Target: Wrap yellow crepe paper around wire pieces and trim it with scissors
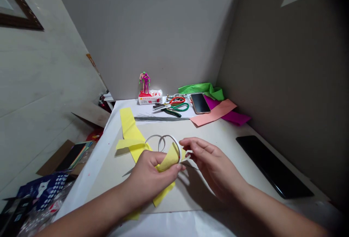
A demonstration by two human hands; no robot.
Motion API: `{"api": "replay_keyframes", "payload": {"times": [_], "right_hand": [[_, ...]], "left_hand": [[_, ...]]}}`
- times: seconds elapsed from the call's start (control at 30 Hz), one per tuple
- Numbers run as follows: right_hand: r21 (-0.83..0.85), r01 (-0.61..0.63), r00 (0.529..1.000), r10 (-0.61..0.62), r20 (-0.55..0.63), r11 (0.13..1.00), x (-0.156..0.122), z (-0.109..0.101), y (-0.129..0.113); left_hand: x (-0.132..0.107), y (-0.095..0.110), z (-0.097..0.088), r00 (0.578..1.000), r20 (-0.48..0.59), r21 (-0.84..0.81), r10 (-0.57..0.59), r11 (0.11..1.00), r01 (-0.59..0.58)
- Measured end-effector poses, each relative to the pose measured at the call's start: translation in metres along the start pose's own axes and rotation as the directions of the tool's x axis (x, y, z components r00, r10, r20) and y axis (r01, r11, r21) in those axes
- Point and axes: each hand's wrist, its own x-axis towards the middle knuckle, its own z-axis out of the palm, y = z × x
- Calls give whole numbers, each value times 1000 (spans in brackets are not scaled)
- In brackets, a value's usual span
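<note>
A white surface is set in a corner between 2 grey walls. A framed picture is hung at the upper left of the frame, and a cardboard box and a blue dotted bag are seen at the lower left. A beige board is laid on the surface. Along the far edge are placed 1 pink-and-green figurine, 1 tissue pack, at least 2 pairs of scissors, 1 phone, 1 bundle of thin wires and 3 paper sheets, coloured green, salmon and magenta. 1 black tablet lies at the right.

At the centre, 2 hands are held over the board. A yellow paper strip is pinched by the curled fingers of the left hand against a white wire loop. The loop's edge is touched by the loosely closed fingers of the right hand; whether it is gripped cannot be told. More yellow paper is spread on the board beneath.
</note>
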Motion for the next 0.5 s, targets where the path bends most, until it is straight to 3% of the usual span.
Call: {"api": "replay_keyframes", "payload": {"times": [0.13, 0.27, 0.33, 0.4, 0.43, 0.5], "right_hand": [[26, -7, 992, 4, 127, 1000, -1, 2, -3], [35, -70, 986, 64, 154, 997, 0, 0, -3], [-15, -60, 992, 62, 110, 998, 1, -3, -2], [-182, 83, 996, -74, 53, 980, 1, -8, -3], [-310, 211, 977, -200, 69, 927, 2, -10, -4], [-545, 512, 858, -434, 276, 664, 2, -15, -9]], "left_hand": [[1, -4, 3, 997, 47, 91, 55, 994, -59], [0, -4, 3, 995, 92, 78, 26, 996, -33], [0, -3, 2, 995, 101, 59, -12, 998, 6], [1, -3, 0, 992, 123, 33, -33, 999, 29], [2, -3, -1, 989, 145, 19, -37, 999, 35], [4, -4, -5, 979, 198, -4, -49, 999, 51]]}}
